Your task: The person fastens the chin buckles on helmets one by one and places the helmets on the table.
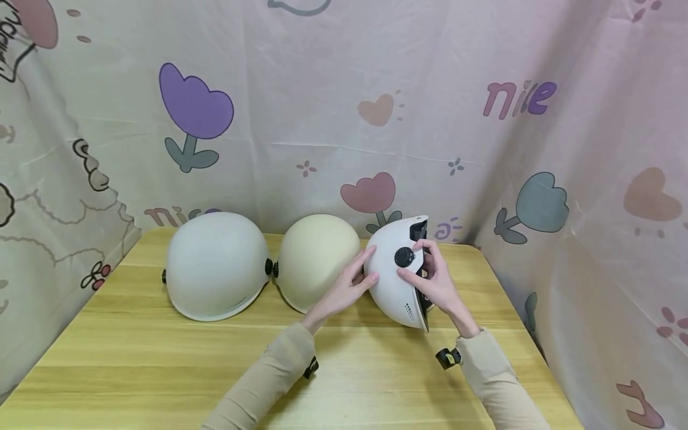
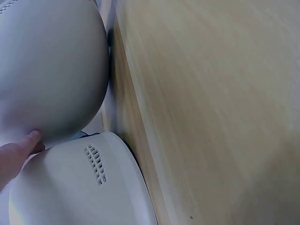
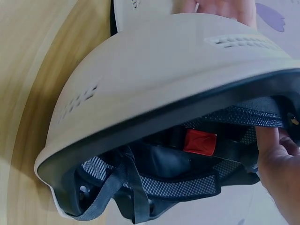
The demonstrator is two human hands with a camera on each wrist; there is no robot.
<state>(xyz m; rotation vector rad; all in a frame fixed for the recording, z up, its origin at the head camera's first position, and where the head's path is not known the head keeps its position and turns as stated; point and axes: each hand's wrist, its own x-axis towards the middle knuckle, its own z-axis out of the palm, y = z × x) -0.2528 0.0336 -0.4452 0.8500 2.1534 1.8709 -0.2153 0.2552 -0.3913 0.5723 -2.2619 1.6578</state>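
A white helmet (image 1: 390,285) with a round black knob on its side is tipped over at the right of the row, its opening facing right. My right hand (image 1: 436,279) grips its rim, thumb outside by the knob. The right wrist view shows the fingers reaching inside the helmet (image 3: 164,61), near dark padding, straps and a red buckle (image 3: 200,142). On the crown side, my left hand (image 1: 349,288) rests its extended thumb and fingers against the shell. Beside that hand stands a cream helmet (image 1: 318,257); the left wrist view shows its vent holes (image 2: 95,164).
A larger white helmet (image 1: 215,263) stands at the left, its knob close to the cream one's. All stand on a wooden table (image 1: 161,370). Behind and at both sides hangs a printed curtain (image 1: 301,89). Each wrist carries a small black camera (image 1: 448,358).
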